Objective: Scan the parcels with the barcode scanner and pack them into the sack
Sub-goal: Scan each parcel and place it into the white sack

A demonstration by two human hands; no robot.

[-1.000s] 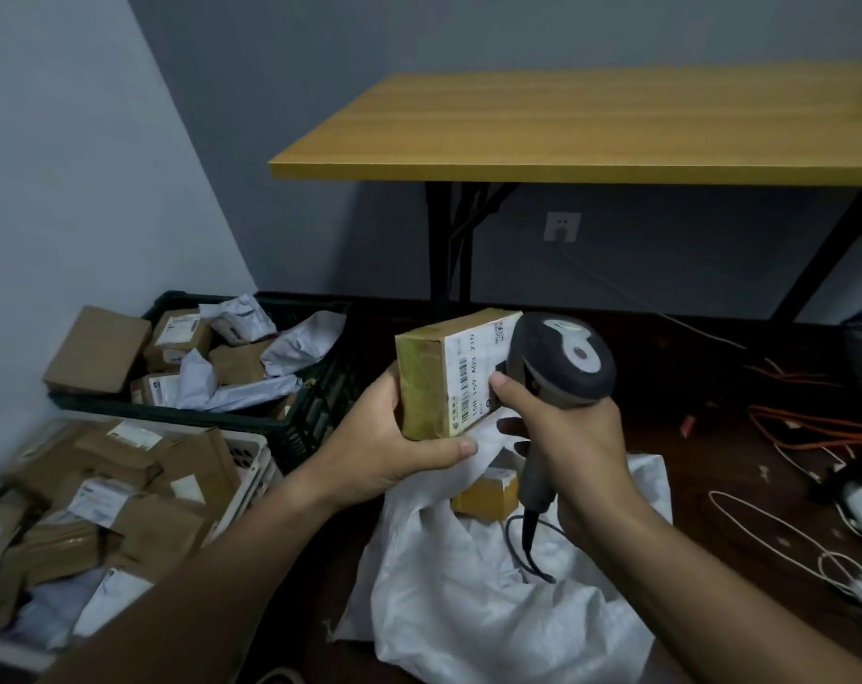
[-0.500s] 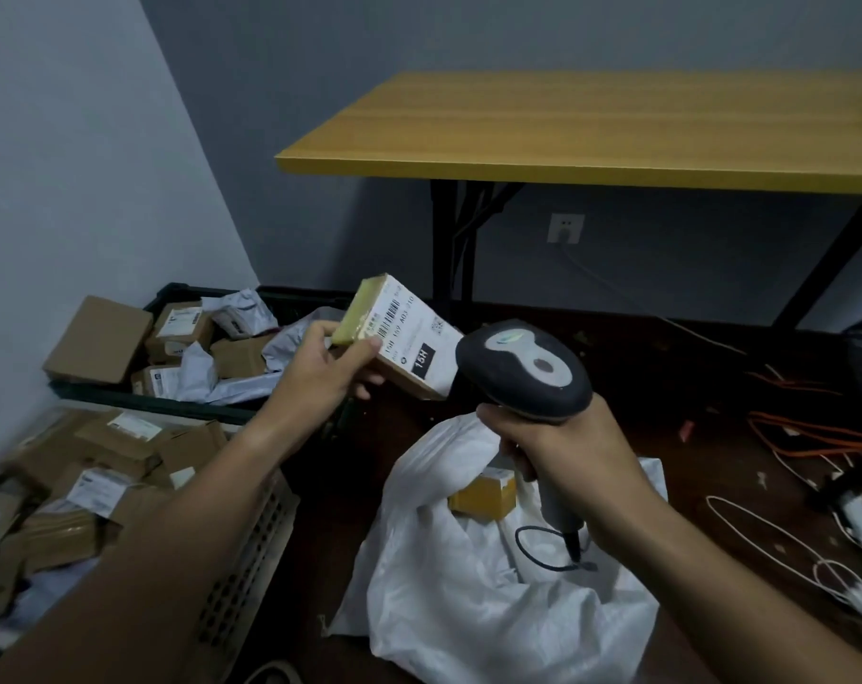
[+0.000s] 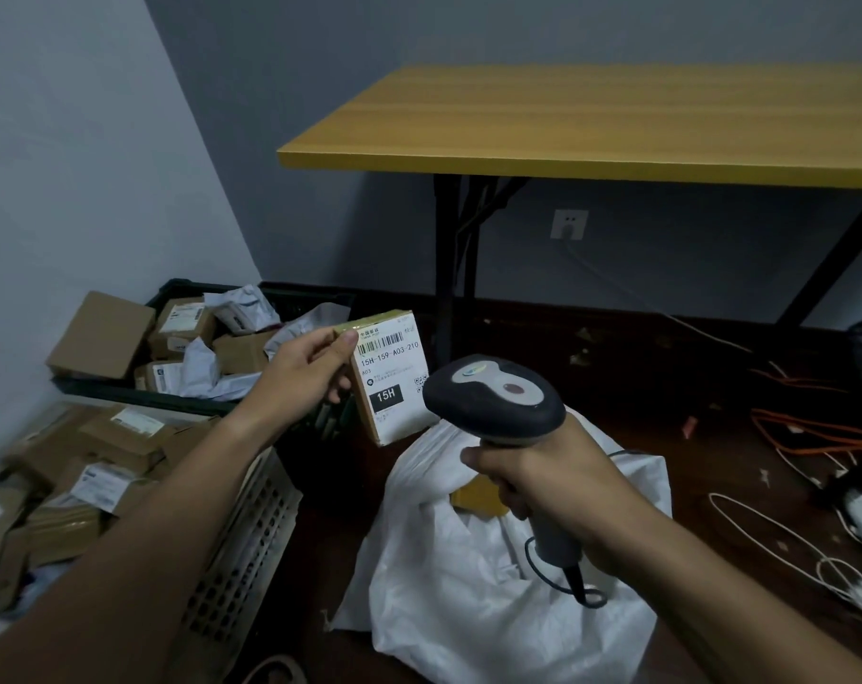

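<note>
One parcel [image 3: 392,377] is pinched in the left hand [image 3: 310,372], label facing the barcode scanner [image 3: 498,402] gripped by the right hand [image 3: 542,476]; scanning seems underway, dropping it into the sack [image 3: 468,585] next.

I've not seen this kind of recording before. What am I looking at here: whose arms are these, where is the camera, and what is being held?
There is no machine: a person wears one camera on the head, looking down at their own arms. The left hand pinches a small cardboard parcel with a white barcode label. The right hand grips a dark grey handheld barcode scanner beside that label. Below lies an open white woven sack with a yellow box inside. On the left, a black crate and a white crate hold more parcels.
</note>
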